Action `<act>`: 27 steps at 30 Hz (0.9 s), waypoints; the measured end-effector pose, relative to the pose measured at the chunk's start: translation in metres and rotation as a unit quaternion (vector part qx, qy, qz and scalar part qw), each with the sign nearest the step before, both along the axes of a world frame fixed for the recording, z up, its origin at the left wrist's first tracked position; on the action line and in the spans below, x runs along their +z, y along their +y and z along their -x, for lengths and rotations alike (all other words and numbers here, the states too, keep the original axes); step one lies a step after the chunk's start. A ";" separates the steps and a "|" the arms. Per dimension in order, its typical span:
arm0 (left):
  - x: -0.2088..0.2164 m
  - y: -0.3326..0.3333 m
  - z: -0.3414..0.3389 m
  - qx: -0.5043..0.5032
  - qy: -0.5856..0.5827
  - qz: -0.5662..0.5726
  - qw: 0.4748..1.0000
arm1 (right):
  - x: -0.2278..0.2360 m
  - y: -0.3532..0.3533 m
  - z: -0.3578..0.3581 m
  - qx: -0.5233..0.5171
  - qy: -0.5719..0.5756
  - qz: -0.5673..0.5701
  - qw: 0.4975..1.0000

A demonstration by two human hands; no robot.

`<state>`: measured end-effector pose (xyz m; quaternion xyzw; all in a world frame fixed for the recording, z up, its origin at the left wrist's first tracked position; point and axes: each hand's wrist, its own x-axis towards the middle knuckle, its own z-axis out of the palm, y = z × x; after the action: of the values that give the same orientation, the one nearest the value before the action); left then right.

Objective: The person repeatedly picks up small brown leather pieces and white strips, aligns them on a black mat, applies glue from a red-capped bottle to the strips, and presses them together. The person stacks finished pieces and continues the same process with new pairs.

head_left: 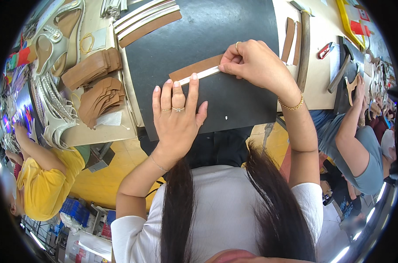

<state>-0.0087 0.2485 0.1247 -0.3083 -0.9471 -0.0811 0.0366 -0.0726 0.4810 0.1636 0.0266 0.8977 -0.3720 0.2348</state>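
Note:
On a black work mat [238, 103] lies a brown leather-like strip [193, 65], slanting up to the right. A narrow white strip [206, 73] runs along its near edge. My left hand [175, 120] rests flat with its fingers stretched out, the fingertips on the left part of the white strip. With thumb and forefinger, my right hand [254, 65] pinches the right end of the white strip, covering the end of the brown strip too. A small white scrap [226, 118] sits on the mat nearer to me.
More brown and white strips [150, 24] lie at the mat's far left. Stacked brown pieces [93, 68] and silver sandals [52, 46] are on the left. A hammer [304, 48] lies at the right beside brown strips [288, 39]. Co-workers sit on both sides.

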 end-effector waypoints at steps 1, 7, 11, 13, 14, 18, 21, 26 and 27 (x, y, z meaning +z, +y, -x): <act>0.001 0.002 0.000 0.002 -0.001 0.008 1.000 | 0.000 0.000 0.000 0.001 0.008 0.000 1.000; 0.004 0.016 0.001 0.020 0.010 0.034 0.999 | -0.003 -0.001 -0.003 0.005 0.037 0.001 0.999; 0.009 0.019 0.000 0.025 0.012 0.072 0.997 | -0.002 0.004 -0.003 0.003 0.027 0.003 1.000; 0.010 0.019 0.001 0.026 0.014 0.083 0.996 | 0.000 0.009 -0.002 -0.011 0.008 0.029 0.999; 0.011 0.020 0.001 0.027 0.016 0.084 0.996 | 0.000 0.012 -0.001 -0.023 -0.007 0.053 0.998; 0.009 0.020 0.002 0.027 0.019 0.064 0.997 | 0.001 0.015 -0.002 -0.036 -0.015 0.071 0.997; 0.008 0.019 0.001 0.030 0.014 0.063 0.997 | 0.000 0.016 0.002 -0.017 -0.015 0.035 0.999; 0.009 0.019 0.000 0.028 0.014 0.070 0.997 | 0.001 0.015 0.005 0.004 -0.010 -0.001 1.000; 0.009 0.020 0.001 0.028 0.013 0.070 0.997 | 0.001 0.014 0.006 0.003 -0.016 -0.004 1.000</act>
<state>-0.0095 0.2681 0.1337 -0.2844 -0.9582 -0.0093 0.0294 -0.0782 0.4952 0.1646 0.0307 0.8954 -0.3671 0.2502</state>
